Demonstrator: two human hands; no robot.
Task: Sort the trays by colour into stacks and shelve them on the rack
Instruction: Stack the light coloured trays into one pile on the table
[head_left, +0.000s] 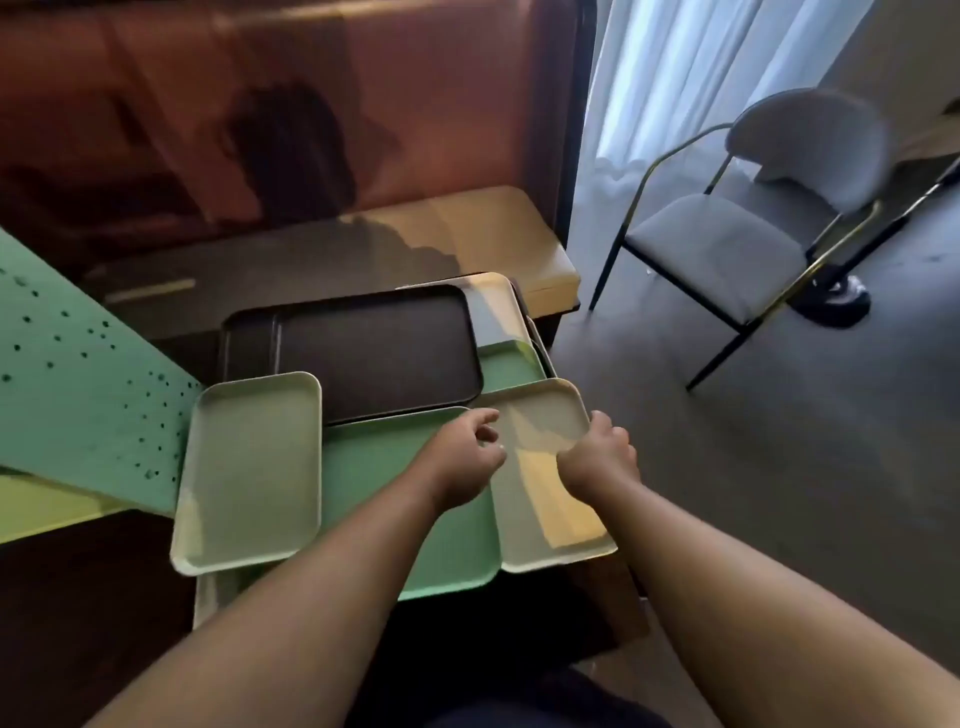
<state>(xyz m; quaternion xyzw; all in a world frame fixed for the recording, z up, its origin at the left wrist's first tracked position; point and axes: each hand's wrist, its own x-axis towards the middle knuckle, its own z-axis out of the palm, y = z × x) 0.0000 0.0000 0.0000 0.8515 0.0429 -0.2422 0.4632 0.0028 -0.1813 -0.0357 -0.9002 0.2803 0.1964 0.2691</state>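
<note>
Several trays lie overlapping on a low surface. A cream tray (550, 499) lies at the right; my right hand (600, 454) grips its right rim, and my left hand (467, 452) curls at its left rim. A green tray (384, 467) lies under it in the middle. Another cream tray (249, 467) rests at the left. A black tray (374, 348) sits behind, with a second black tray's edge (249, 343) showing at its left. More cream (493, 306) and green (511, 366) trays poke out at the back right.
A green perforated panel (78, 395) slants in from the left. A wooden bench (467, 234) stands behind the trays against a brown wall. A grey chair (737, 239) stands on the floor at the right, by a white curtain (675, 78).
</note>
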